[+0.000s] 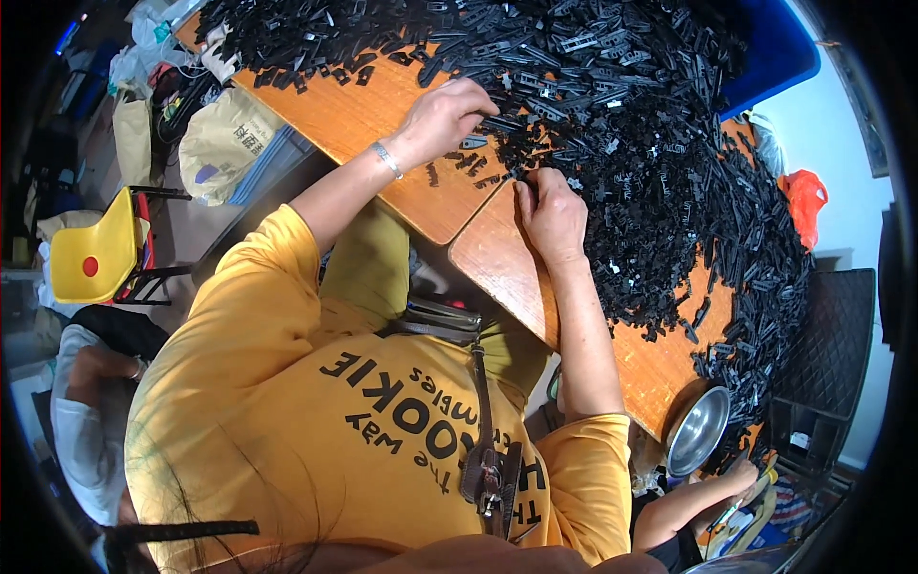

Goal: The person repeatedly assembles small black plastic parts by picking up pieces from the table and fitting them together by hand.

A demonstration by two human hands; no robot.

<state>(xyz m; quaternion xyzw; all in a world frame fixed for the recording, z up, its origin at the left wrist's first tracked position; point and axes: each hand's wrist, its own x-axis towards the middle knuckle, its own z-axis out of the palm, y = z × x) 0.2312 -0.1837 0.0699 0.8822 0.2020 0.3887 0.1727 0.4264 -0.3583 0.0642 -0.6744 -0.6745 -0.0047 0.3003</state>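
My left hand (pixel 448 117) reaches over the table at the near edge of a heap of black plastic parts, its fingers bent and pinched together at the long black clip-like pieces (pixel 512 121). Whatever lies between its fingertips is too small to name. Close to the joint between two tabletops, my right hand (pixel 555 218) has thumb and fingers curled together beside small black toothed pieces (pixel 521 153). Its fingertips meet dark bits that I cannot make out. Several small black pieces (pixel 469 167) lie loose on the wood between my hands.
Long black parts (pixel 583 43) cover the far side of the orange-brown table (pixel 330 100). A blue bin (pixel 775 57) stands at the far right, a metal bowl (pixel 698 430) at the near right edge. Another person's hand (pixel 736 476) works there. A yellow chair (pixel 91 249) stands left.
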